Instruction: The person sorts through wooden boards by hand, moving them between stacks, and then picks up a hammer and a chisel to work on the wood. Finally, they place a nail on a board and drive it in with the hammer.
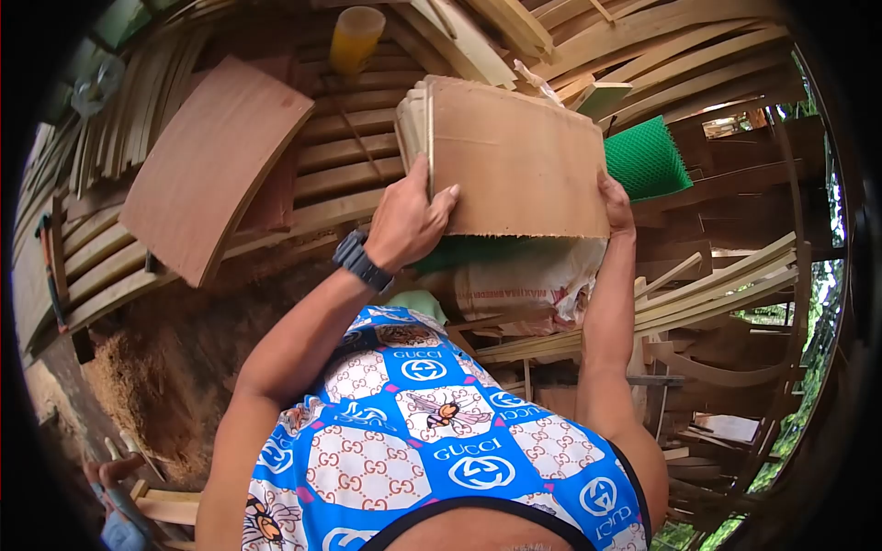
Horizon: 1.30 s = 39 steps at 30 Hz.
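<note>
A stack of brown boards point(514, 156) is held up in front of me, its lower edge rough. My left hand point(411, 216) grips the left side, thumb resting on the face of the top board and fingers at the edge. At the right edge, my right hand point(616, 204) wraps round the boards, with most of its fingers hidden behind them. Below the stack lies a white sack point(524, 285) with red print. Green mesh point(646, 159) sticks out to the right of the boards.
Reddish plywood point(216, 165) lies on wooden slats at the left. A yellow cup point(356, 41) stands at the top. A hammer point(51, 271) is at the far left. Long strips point(717, 294) stretch out at the right. Another person's hand point(115, 470) shows at lower left.
</note>
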### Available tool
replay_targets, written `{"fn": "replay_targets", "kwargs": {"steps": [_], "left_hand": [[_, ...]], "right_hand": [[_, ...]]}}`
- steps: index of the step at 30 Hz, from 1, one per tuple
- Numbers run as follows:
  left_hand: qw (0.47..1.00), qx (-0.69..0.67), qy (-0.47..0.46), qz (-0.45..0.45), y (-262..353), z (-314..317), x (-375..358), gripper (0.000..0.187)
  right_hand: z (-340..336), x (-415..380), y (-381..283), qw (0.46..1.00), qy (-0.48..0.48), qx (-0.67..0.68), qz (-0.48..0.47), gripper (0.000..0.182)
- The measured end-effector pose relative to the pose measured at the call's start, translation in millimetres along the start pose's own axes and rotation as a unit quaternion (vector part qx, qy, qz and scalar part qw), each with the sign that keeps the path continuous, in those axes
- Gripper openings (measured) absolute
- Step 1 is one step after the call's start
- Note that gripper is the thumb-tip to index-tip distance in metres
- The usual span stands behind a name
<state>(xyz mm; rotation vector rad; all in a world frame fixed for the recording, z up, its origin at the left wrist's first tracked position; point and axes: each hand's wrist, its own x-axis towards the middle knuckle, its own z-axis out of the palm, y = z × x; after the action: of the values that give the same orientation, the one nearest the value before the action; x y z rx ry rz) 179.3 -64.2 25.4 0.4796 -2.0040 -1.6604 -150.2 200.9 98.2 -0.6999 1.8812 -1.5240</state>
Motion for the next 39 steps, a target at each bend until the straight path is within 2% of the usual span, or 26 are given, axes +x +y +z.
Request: {"fn": "replay_targets", "kwargs": {"steps": [1,3,5,7,9,10,12,13,15,16,17,18,19,21,22,25,31,33,35,37,38,39], "left_hand": [[1.0,0.014,0.011,-0.008,7,-6,-6,0.051],[0.999,0.035,0.002,-0.029,16,-14,-16,0.054],[0.993,0.111,0.044,0.001,11,-18,-24,0.056],[0.987,0.149,0.058,-0.011,14,-21,-33,0.058],[0.964,0.251,0.075,-0.039,15,-22,-41,0.063],[0.963,0.25,0.083,-0.049,23,-27,-42,0.063],[0.959,0.243,0.054,-0.137,41,-35,-47,0.068],[0.957,0.24,0.062,-0.15,38,-35,-49,0.068],[0.934,0.331,0.125,-0.057,34,-27,-49,0.072],[0.937,0.32,0.129,-0.052,34,-19,-49,0.076],[0.935,0.32,0.141,-0.066,36,-15,-46,0.076],[0.931,0.331,0.148,-0.041,38,-12,-43,0.077],[0.927,0.342,0.153,-0.016,40,-13,-41,0.078],[0.925,0.346,0.158,-0.022,43,-11,-38,0.079],[0.924,0.342,0.165,-0.034,41,-10,-37,0.079],[0.925,0.335,0.172,-0.057,31,-4,-32,0.079],[0.968,0.219,0.108,-0.05,29,-13,-31,0.086],[0.983,0.144,0.086,-0.071,36,-18,-29,0.089],[0.984,0.15,0.079,-0.063,43,-18,-33,0.091],[0.983,0.16,0.069,-0.056,64,5,-32,0.092],[0.983,0.16,0.082,-0.039,70,8,-32,0.093],[0.982,0.16,0.097,-0.021,74,11,-30,0.094]], "right_hand": [[3,6,-7,1.0,0.002,0.003,-0.004,0.059],[5,19,-18,0.994,-0.021,-0.111,0.007,0.054],[27,30,-25,0.991,-0.017,-0.132,-0.007,0.052],[33,42,-17,0.988,-0.02,-0.155,-0.013,0.051],[27,60,-2,0.958,-0.03,-0.281,-0.048,0.05],[37,65,-2,0.957,-0.043,-0.283,-0.047,0.05],[57,60,1,0.922,-0.028,-0.358,-0.144,0.048],[60,60,1,0.921,-0.044,-0.359,-0.141,0.048],[50,62,4,0.949,-0.042,-0.297,-0.093,0.045],[43,59,12,0.949,-0.058,-0.299,-0.086,0.045],[37,63,18,0.963,-0.049,-0.246,-0.095,0.045],[31,67,24,0.975,-0.039,-0.194,-0.102,0.044],[27,68,26,0.974,-0.054,-0.197,-0.099,0.044],[26,67,22,0.996,-0.048,-0.07,-0.028,0.046],[36,65,15,0.998,-0.032,-0.049,-0.03,0.045],[28,74,20,0.995,-0.034,-0.087,-0.031,0.043],[22,77,24,0.991,-0.035,-0.129,-0.003,0.043],[23,79,21,0.986,-0.045,-0.159,-0.018,0.044],[28,78,19,0.98,-0.057,-0.19,-0.027,0.044],[12,71,15,0.996,-0.051,-0.077,-0.001,0.048],[9,69,15,0.995,-0.052,-0.084,0.005,0.048],[7,69,14,0.998,-0.05,-0.025,0.038,0.05]]}}
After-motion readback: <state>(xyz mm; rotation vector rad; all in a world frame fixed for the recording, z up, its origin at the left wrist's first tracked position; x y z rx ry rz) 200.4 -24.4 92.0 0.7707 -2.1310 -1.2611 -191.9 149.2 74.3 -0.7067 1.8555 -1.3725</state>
